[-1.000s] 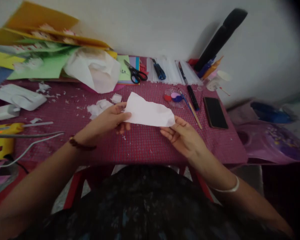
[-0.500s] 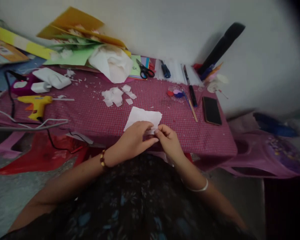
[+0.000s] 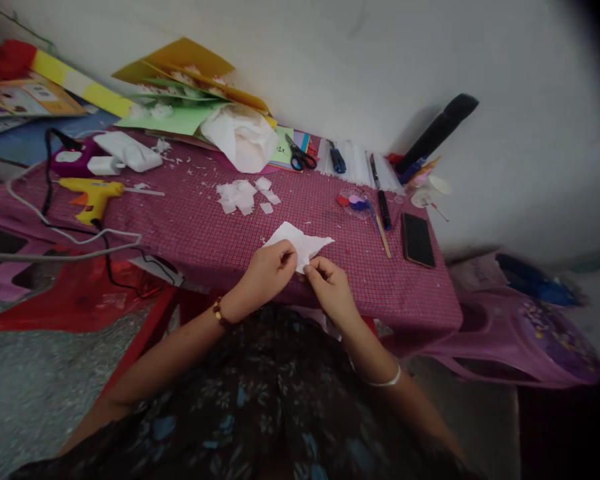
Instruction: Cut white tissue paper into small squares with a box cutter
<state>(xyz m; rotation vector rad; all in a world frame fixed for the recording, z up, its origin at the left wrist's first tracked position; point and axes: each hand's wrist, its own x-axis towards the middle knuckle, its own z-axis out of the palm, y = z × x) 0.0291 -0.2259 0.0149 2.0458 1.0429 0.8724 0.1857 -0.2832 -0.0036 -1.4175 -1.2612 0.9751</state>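
Observation:
A piece of white paper (image 3: 294, 233) with uneven edges is between my hands at the table's front edge, its right corner drawn out to a point. My left hand (image 3: 271, 270) is closed on the paper's near left side, thumb and fingers pressed together. Close beside it, my right hand (image 3: 331, 287) pinches the near edge between thumb and forefinger. The fingers cover part of that edge. Beyond the hands lies a small pile of torn white paper pieces (image 3: 237, 197).
On the checked tablecloth (image 3: 195, 227) are a yellow glue gun (image 3: 97, 197) with its cord at left, scissors (image 3: 300, 157), a blue cutter (image 3: 337, 159), a pen (image 3: 383, 208), a wooden stick (image 3: 383, 237) and a phone (image 3: 419, 239) at right. Folded coloured card (image 3: 180, 63) stands against the wall.
The white paper has bunched and shifted between my hands; before, it lay flatter with a narrow strip at my fingers. My left hand has closed into a pinch. The camera view has shifted.

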